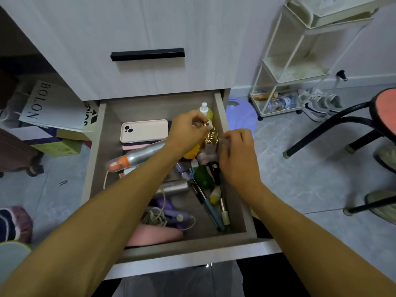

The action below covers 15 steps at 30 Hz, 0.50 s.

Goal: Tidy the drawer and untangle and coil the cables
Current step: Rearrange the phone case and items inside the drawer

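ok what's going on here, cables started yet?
Not yet. A person is reaching into the open drawer with both hands. The left hand pinches a small gold piece and the right hand is closed on something beside a gold ornament, at the back right by the bottles. The tangled white cables lie untouched near the drawer's front.

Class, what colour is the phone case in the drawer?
Pale pink phone case, best seen in the head view.

Both hands (188, 127) (235, 151) reach into the cluttered open drawer (233, 236).
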Each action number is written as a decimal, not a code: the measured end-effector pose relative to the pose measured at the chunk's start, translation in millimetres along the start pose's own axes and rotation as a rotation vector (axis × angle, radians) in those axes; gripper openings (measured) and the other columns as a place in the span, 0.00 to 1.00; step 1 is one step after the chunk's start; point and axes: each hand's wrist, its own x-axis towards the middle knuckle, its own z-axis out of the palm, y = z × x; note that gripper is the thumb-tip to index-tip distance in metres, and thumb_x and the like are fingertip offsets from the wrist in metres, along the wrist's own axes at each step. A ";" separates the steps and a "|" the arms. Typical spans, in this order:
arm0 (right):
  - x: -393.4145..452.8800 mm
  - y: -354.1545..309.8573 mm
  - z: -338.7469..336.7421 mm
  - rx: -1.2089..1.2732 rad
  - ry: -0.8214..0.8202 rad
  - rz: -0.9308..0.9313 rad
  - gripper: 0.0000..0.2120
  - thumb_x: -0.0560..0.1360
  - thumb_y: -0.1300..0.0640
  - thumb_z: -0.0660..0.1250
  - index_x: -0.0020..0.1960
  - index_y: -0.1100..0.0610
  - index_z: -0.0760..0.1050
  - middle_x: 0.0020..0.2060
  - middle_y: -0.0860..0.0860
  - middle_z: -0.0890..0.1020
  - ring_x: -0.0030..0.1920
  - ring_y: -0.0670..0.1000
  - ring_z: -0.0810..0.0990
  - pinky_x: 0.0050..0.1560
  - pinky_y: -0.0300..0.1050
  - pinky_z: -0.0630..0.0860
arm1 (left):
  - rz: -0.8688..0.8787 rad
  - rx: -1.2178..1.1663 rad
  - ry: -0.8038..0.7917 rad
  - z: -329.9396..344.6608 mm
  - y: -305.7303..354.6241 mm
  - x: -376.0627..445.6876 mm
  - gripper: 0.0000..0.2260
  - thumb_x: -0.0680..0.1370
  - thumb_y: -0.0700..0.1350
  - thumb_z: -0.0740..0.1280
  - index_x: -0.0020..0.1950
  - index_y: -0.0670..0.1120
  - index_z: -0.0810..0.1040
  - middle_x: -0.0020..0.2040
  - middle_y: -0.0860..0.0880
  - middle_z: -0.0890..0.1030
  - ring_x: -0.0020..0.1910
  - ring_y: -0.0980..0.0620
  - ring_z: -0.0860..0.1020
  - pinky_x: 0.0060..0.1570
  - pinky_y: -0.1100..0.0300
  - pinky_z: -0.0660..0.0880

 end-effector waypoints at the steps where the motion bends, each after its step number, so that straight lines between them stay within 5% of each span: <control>1: 0.0 -0.2 -0.4 0.009 -0.006 0.008 0.09 0.75 0.66 0.64 0.55 0.62 0.75 0.54 0.57 0.72 0.46 0.56 0.76 0.42 0.46 0.76 | 0.022 0.051 -0.020 2.7 2.1 4.2 0.07 0.72 0.44 0.76 0.48 0.47 0.82 0.45 0.50 0.84 0.43 0.55 0.81 0.51 0.61 0.78; 15: 2.5 4.2 -0.4 0.024 -0.031 0.005 0.08 0.76 0.64 0.64 0.54 0.59 0.75 0.56 0.55 0.72 0.48 0.54 0.75 0.39 0.45 0.76 | 0.128 0.334 -0.213 8.6 0.3 16.5 0.08 0.73 0.41 0.74 0.52 0.46 0.86 0.49 0.49 0.85 0.47 0.54 0.81 0.48 0.67 0.72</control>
